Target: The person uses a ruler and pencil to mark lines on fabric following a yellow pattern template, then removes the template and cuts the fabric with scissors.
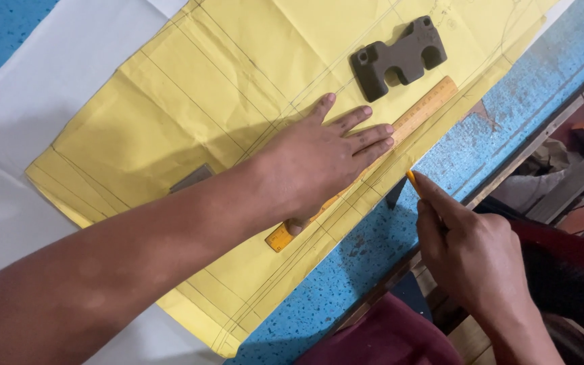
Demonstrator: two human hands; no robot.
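A large yellow paper sheet (190,88) with pencil lines lies on white cloth (55,61). My left hand (322,159) lies flat with fingers spread on a yellow-orange ruler (427,108), pinning it to the paper. My right hand (471,260) grips a small yellow pencil (411,179), whose tip touches the paper at the ruler's near edge. A dark metal block (398,57) with notches sits on the paper just beyond the ruler.
A blue speckled tabletop (481,135) runs along the right, ending at a wooden edge (542,142). A small grey piece (192,178) lies on the paper near my left forearm. Dark red cloth (386,334) is at the bottom, clutter at the far right.
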